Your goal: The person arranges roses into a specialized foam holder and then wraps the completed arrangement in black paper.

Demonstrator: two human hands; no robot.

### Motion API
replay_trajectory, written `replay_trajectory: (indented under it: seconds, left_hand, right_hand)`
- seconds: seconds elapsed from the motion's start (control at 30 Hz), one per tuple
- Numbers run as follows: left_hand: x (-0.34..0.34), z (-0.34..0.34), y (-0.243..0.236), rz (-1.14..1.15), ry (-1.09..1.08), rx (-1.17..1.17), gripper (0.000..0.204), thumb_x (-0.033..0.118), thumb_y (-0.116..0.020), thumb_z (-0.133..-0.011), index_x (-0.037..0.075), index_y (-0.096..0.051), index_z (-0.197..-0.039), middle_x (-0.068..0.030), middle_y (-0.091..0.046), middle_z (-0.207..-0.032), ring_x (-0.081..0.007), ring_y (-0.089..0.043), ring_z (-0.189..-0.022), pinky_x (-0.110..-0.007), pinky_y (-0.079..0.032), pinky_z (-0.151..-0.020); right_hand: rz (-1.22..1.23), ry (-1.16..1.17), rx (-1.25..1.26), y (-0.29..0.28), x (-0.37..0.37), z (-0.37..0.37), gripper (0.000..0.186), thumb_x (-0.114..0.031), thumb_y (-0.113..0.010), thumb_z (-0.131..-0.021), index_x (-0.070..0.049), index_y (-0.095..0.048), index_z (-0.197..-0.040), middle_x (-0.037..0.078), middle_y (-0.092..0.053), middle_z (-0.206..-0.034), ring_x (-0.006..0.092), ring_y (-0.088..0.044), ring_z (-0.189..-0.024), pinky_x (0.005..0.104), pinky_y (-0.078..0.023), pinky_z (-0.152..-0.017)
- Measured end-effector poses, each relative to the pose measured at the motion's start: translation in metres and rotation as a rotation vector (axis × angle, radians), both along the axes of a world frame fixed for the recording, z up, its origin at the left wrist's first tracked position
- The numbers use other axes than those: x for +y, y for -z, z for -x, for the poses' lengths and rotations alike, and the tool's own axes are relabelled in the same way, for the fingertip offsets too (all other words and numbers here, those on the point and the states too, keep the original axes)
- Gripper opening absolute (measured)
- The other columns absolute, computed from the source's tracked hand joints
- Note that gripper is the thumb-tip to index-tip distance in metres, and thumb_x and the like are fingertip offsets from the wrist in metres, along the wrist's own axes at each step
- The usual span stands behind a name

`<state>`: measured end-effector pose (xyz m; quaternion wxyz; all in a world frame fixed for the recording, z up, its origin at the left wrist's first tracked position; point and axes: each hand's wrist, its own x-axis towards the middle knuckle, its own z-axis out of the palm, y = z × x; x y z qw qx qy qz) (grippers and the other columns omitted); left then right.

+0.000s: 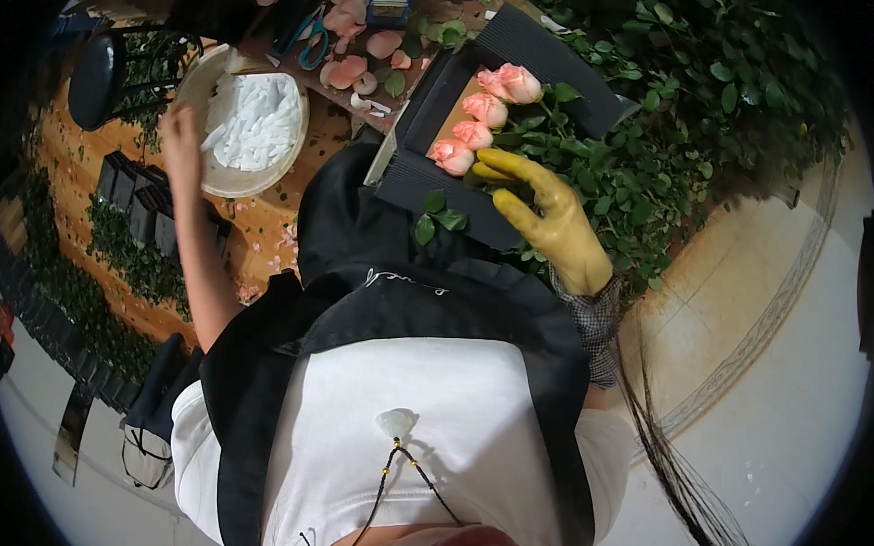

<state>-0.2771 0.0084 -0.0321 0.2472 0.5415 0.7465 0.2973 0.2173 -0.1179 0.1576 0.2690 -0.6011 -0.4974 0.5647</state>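
My left hand [180, 144], bare, is at the left rim of a round pale basin [295, 157] heaped with small white tube-like pieces [259, 122]. One white piece [214, 136] seems pinched at the thumb side of this hand; the grip is partly hidden. On my right hand [554, 224] is a yellow rubber glove. Its thumb and fingers are apart, with the fingertips beside the lowest pink rose [452, 157]. Several pink roses [486, 109] lie in a row on a black ribbed board [423, 184], their leafy stems reaching right.
Leafy rose stems [713, 80] pile up at the right. Teal-handled scissors [315, 43] and loose petals [346, 72] lie at the top. A black stool [95, 78] and dark blocks among greenery [141, 205] stand at the left on a wooden floor [75, 159].
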Motion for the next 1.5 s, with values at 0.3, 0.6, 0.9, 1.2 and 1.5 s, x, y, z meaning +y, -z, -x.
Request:
replay_trajectory:
  seconds: [0.3,0.6,0.9,1.2,1.5]
  left_hand:
    - [-0.049,-0.229,-0.08,0.264,0.562,-0.698,0.021,0.013,-0.061,-0.104,-0.003,-0.068,-0.115,-0.0097,-0.075,-0.087,-0.0132,-0.072,-0.083,-0.029,-0.055,-0.076]
    - [-0.058,-0.255,-0.111,0.161,0.808,-0.373,0.019,0.006,-0.063,-0.098,-0.002,-0.065,-0.115,-0.0186,-0.072,-0.102,-0.0386,-0.07,-0.093,-0.037,-0.055,-0.082]
    - [-0.057,-0.293,-0.13,0.206,1.001,-0.69,0.048,0.005,-0.073,-0.092,0.003,-0.059,-0.137,-0.0176,-0.071,-0.111,-0.0285,-0.073,-0.096,-0.037,-0.056,-0.083]
    - [-0.067,-0.316,-0.141,0.249,1.025,-0.968,0.047,0.007,-0.072,-0.096,0.001,-0.058,-0.141,-0.009,-0.072,-0.1,-0.0164,-0.068,-0.083,-0.031,-0.056,-0.078]
    - [-0.056,-0.326,-0.126,0.193,0.976,-1.203,0.02,0.015,-0.061,-0.103,0.002,-0.065,-0.118,-0.0094,-0.06,-0.108,-0.0199,-0.061,-0.097,-0.029,-0.048,-0.088]
  right_hand:
    - [-0.226,-0.463,-1.023,0.058,0.012,0.013,0.028,-0.032,-0.078,-0.083,-0.008,-0.063,-0.08,0.011,-0.071,-0.079,0.032,-0.07,-0.076,0.0451,-0.054,-0.067]
    - [-0.341,-0.278,-0.743,0.052,-0.008,0.0,0.029,-0.021,-0.077,-0.082,-0.007,-0.056,-0.067,0.011,-0.065,-0.073,0.0335,-0.063,-0.075,0.0453,-0.047,-0.069]
    - [-0.541,0.055,-0.744,0.031,-0.033,0.012,0.018,-0.009,-0.078,-0.077,-0.004,-0.071,-0.092,0.014,-0.069,-0.089,0.0345,-0.066,-0.09,0.0455,-0.05,-0.084]
    - [-0.285,0.414,-0.748,0.022,-0.051,0.023,0.028,-0.007,-0.076,-0.08,-0.007,-0.074,-0.108,0.011,-0.073,-0.102,0.0334,-0.066,-0.099,0.0427,-0.053,-0.087]
    - [-0.024,0.49,-0.52,0.015,-0.059,0.01,0.03,-0.018,-0.076,-0.088,-0.009,-0.074,-0.117,0.012,-0.071,-0.111,0.0316,-0.065,-0.102,0.0395,-0.053,-0.09]
